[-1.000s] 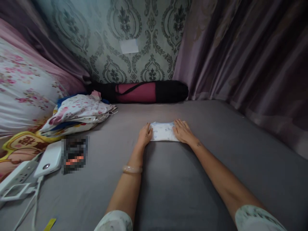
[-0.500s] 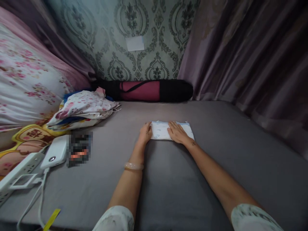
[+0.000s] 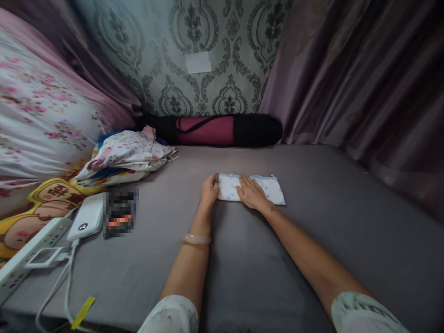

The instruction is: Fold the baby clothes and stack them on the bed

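Note:
A folded white cloth (image 3: pixel 229 189) with a pale blue print and blue edging lies flat on the grey bed sheet, straight ahead of me. My left hand (image 3: pixel 210 188) is at its left end, fingers curled at that edge and partly hidden. Across the middle of the cloth rests my right hand (image 3: pixel 251 192), palm down with fingers stretched out. The cloth's right end shows beyond my right wrist. What lies under my palm is hidden.
On the left are a crumpled pile of printed fabric (image 3: pixel 128 155), a white power bank (image 3: pixel 86 217), a power strip (image 3: pixel 34 249) with cables, and a yellow cushion (image 3: pixel 52 199). A black and maroon bag (image 3: pixel 208 130) lies along the wall. Curtains (image 3: pixel 347 78) hang at right.
My right hand has slid left along the cloth toward my left hand, uncovering more of its right end. My left hand stays at the left edge. The view has turned slightly left.

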### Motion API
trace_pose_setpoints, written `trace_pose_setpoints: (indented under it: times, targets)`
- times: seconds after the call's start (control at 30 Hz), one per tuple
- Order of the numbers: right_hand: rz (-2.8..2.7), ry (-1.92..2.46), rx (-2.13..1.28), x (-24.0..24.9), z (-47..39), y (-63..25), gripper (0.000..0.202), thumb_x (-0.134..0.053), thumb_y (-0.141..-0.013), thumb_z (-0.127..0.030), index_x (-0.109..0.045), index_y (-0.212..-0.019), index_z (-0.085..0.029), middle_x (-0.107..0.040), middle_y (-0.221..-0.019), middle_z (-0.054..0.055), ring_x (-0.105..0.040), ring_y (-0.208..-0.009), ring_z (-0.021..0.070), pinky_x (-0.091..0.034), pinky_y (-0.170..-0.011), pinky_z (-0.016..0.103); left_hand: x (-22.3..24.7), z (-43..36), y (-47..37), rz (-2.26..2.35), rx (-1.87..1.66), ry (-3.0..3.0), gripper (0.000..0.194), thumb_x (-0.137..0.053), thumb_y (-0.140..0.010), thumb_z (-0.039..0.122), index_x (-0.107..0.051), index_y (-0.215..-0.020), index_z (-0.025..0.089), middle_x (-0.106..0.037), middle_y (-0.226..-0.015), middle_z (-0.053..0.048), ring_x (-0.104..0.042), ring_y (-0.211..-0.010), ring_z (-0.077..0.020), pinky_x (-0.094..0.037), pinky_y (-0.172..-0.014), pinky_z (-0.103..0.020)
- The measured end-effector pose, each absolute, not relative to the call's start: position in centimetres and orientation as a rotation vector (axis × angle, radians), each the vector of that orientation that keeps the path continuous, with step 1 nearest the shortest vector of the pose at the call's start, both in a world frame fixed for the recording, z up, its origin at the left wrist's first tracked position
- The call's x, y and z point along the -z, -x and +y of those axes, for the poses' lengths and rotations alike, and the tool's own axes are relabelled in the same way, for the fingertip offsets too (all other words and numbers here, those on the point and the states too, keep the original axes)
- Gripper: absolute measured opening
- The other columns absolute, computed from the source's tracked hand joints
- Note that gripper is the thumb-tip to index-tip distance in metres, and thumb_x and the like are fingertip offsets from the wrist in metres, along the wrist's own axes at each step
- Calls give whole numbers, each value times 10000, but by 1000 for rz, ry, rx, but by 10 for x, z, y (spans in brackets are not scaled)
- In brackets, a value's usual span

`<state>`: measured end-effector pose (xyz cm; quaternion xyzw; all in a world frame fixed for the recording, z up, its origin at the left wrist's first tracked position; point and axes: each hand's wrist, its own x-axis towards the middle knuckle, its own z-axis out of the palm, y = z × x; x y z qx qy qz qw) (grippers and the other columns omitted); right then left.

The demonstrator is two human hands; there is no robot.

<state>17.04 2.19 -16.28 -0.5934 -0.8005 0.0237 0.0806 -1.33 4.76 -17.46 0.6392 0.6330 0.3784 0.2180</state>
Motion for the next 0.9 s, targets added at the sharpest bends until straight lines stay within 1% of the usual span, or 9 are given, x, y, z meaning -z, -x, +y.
trace_pose_setpoints:
  times: [0.13,0.27,0.4,0.47,0.6,0.67,0.8,0.9]
  targets:
    - [-2368,1768,-54,153,22,-153,610,-214,-984,-364,-362,-1456,-8,-359,-1514,173,-283,-1415,286,-163,-1168,430,171,48,15,1757,-1114,-1644,444,-372,-860,68,-618,-1229,99,-650,-1248,-126,-584,-1189,-196,-423,-1053,-335]
    - [-2345,1741,-7,159,21,-134,605,-226,-982,-363,-364,-1455,-12,-355,-1517,165,-285,-1415,265,-172,-1164,404,170,47,15,1732,-1135,-1603,431,-379,-861,63,-625,-1214,96,-654,-1240,-128,-590,-1182,-194,-428,-1043,-325]
    - [-2342,1747,31,169,22,-133,606,-235,-978,-364,-370,-1450,-8,-349,-1520,167,-287,-1413,266,-170,-1163,400,169,47,15,1727,-1171,-1569,421,-382,-862,79,-642,-1191,112,-669,-1216,-121,-599,-1168,-200,-438,-1036,-343]
    - [-2367,1757,-3,168,23,-135,607,-233,-978,-368,-371,-1451,-12,-341,-1523,167,-287,-1413,270,-180,-1161,406,169,47,15,1713,-1193,-1550,425,-376,-857,81,-647,-1182,115,-672,-1209,-119,-602,-1163,-197,-440,-1035,-344]
    - [-2361,1798,-86,156,28,-127,599,-226,-979,-356,-383,-1443,-11,-364,-1509,178,-301,-1406,287,-204,-1152,422,169,49,15,1682,-1211,-1520,420,-370,-847,72,-644,-1166,76,-675,-1196,-137,-612,-1140,-186,-446,-1028,-312]
    - [-2343,1761,-94,151,30,-114,596,-222,-979,-350,-380,-1443,-11,-358,-1512,180,-285,-1414,288,-202,-1152,425,170,49,15,1686,-1226,-1517,420,-369,-842,72,-646,-1157,85,-680,-1186,-127,-614,-1132,-184,-449,-1025,-318]
    - [-2406,1662,-124,152,34,-87,588,-226,-970,-321,-342,-1464,-24,-297,-1543,169,-222,-1441,267,-189,-1155,426,170,50,18,1747,-1285,-1479,432,-354,-845,100,-638,-1170,103,-679,-1182,-123,-610,-1132,-195,-459,-1017,-342]
    - [-2490,1641,-116,160,34,-78,611,-287,-940,-302,-326,-1462,14,-272,-1549,189,-196,-1447,284,-179,-1159,425,170,49,20,1806,-1279,-1453,441,-338,-852,119,-631,-1182,100,-676,-1173,-129,-606,-1131,-204,-455,-1021,-345]
